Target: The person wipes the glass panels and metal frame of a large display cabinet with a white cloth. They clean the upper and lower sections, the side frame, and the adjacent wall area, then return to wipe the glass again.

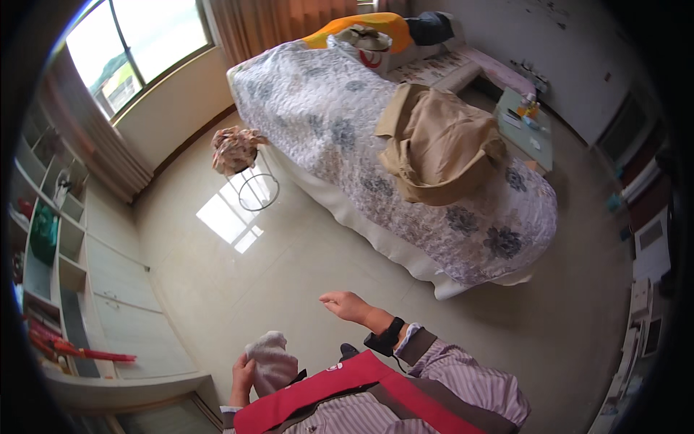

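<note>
My left hand point(243, 375) grips a light grey-pink cloth point(271, 361) that hangs in front of the red edge of my apron point(314, 385). To the right, my right hand point(345, 306) is held over the tiled floor, holding nothing, its fingers extended and seen from the side; a black band point(386, 336) is around that wrist. Beyond my hands stands a long surface draped with a quilted floral cover point(347, 179). A crumpled tan garment point(439, 146) lies on the cover, towards its right end.
A round-framed metal stool point(259, 192) with a bunched patterned cloth point(234, 151) on top stands left of the covered surface. Shelving and cabinets point(127, 304) line the left side. A low glass-topped table point(523, 130) is behind at right. White furniture point(640, 298) stands along the right.
</note>
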